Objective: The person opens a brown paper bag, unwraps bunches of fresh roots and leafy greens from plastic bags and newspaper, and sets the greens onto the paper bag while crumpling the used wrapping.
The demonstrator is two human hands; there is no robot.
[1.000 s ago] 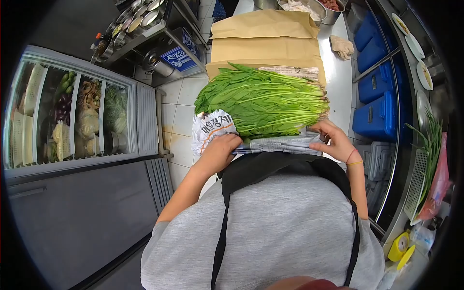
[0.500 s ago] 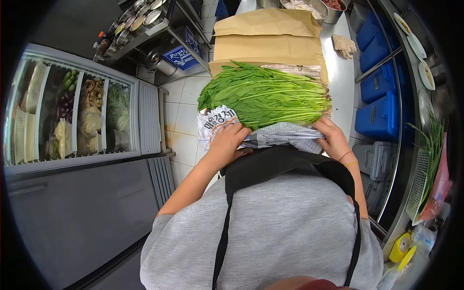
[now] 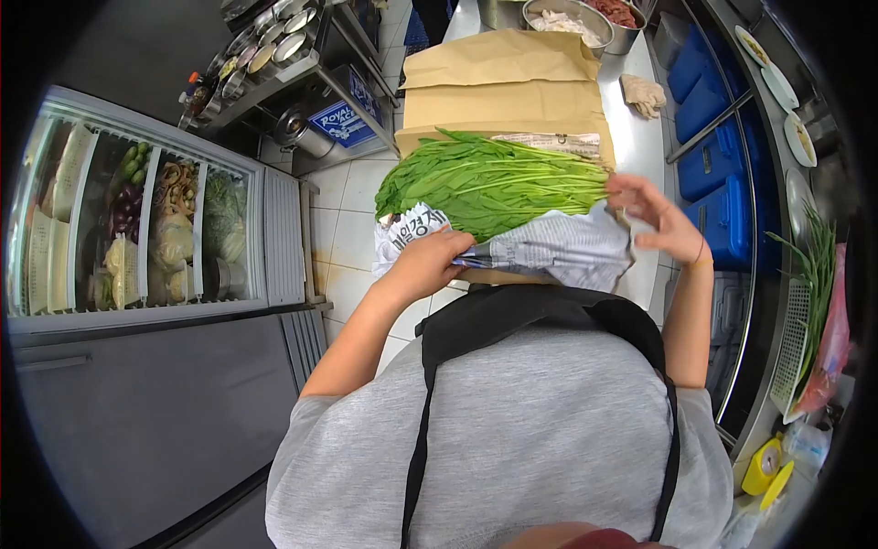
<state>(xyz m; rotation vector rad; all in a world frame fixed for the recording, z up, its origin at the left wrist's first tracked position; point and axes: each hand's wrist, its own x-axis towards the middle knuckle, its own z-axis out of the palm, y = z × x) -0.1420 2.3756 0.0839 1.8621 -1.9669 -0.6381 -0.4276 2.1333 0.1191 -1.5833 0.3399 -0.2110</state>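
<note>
A large bunch of leafy greens point(image 3: 503, 183) lies sideways on the steel table, leaves to the left and stem ends to the right. Printed newspaper point(image 3: 562, 245) is folded up over its near side and now covers the lower stems. My left hand point(image 3: 428, 263) is closed on the newspaper edge near the leaves, with its fingertips partly hidden. At the stem ends, my right hand point(image 3: 666, 221) has its fingers apart, close beside the paper's right corner, and grips nothing. Brown paper point(image 3: 503, 96) lies under and beyond the bunch.
Metal bowls of meat point(image 3: 569, 32) stand at the table's far end, with a crumpled cloth point(image 3: 643, 95) nearer. Blue bins point(image 3: 718, 224) sit on the right below a shelf with plates point(image 3: 780, 87). A glass-topped fridge point(image 3: 151, 210) is on the left.
The newspaper's near edge has been lifted and folded farther over the stems. My right hand has let go of the paper and moved right and away from me; my left hand stays at the leaves.
</note>
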